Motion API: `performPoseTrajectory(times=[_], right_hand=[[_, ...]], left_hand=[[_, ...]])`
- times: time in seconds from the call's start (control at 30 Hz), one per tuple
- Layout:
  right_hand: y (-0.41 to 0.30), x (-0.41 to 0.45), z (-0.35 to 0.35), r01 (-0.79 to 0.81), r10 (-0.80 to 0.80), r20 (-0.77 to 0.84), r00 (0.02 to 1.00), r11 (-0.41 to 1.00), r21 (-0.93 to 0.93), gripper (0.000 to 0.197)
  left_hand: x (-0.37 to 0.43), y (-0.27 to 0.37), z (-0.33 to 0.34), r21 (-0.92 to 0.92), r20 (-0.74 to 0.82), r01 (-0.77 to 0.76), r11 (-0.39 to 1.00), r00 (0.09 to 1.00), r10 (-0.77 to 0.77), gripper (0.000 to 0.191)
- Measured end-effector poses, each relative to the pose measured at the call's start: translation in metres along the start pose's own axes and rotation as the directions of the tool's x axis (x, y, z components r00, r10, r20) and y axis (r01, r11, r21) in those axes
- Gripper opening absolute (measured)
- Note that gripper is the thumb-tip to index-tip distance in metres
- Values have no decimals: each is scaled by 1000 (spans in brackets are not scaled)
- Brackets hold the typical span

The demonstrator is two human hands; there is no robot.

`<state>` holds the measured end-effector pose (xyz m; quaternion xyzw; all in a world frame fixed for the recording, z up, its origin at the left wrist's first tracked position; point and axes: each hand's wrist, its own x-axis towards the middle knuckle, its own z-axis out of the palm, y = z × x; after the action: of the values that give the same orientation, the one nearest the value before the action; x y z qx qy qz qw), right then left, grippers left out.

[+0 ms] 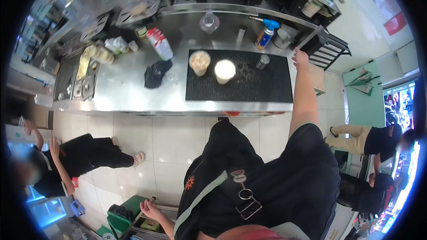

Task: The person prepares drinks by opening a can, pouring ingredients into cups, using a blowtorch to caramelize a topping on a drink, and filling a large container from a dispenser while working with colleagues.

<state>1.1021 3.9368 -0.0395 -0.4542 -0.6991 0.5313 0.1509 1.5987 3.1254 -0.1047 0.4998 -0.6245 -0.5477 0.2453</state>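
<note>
My right hand (301, 58) is stretched out at the right end of the steel counter, its fingertips by the end of a metal rail (308, 39). Whether the fingers grip anything cannot be made out. Down at the lower left, my left hand (151, 210) hangs empty beside an open drawer (148, 224), fingers apart. On a black bar mat (240, 90) before me stand a cup with a white top (225, 70), a cup with a lumpy tan topping (199, 61) and a small metal shaker (263, 61).
Behind the mat are a blow torch on a gas can (266, 35), a metal pitcher (283, 38), a dark canister (242, 31) and a clear jug (209, 22). A carton (160, 43) and black cloth (156, 73) lie left. One person (83, 155) is left; others (380, 136) are right.
</note>
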Motion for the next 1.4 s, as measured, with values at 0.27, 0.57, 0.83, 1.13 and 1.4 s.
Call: performPoseTrajectory(times=[0.27, 0.57, 0.83, 1.13, 1.4], right_hand=[[40, 139, 27, -143, 142, 22, 990, 989, 31, 24], [11, 108, 3, -109, 109, 7, 994, 984, 142, 18], [7, -119, -36, 138, -193, 208, 959, 958, 249, 24], [69, -238, 63, -252, -66, 715, 696, 910, 329, 18], [91, -233, 84, -210, -16, 759, 651, 957, 200, 20]], left_hand=[[13, 29, 139, 418, 306, -20, 908, 944, -120, 30], [-1, 114, 302, 508, 681, -410, 757, 729, -62, 25], [20, 140, 408, 293, 884, -569, 768, 468, 9, 19], [27, 163, 462, 78, 971, -605, 792, 227, 77, 20], [3, 163, 498, -5, 960, -530, 848, 236, 153, 32]])
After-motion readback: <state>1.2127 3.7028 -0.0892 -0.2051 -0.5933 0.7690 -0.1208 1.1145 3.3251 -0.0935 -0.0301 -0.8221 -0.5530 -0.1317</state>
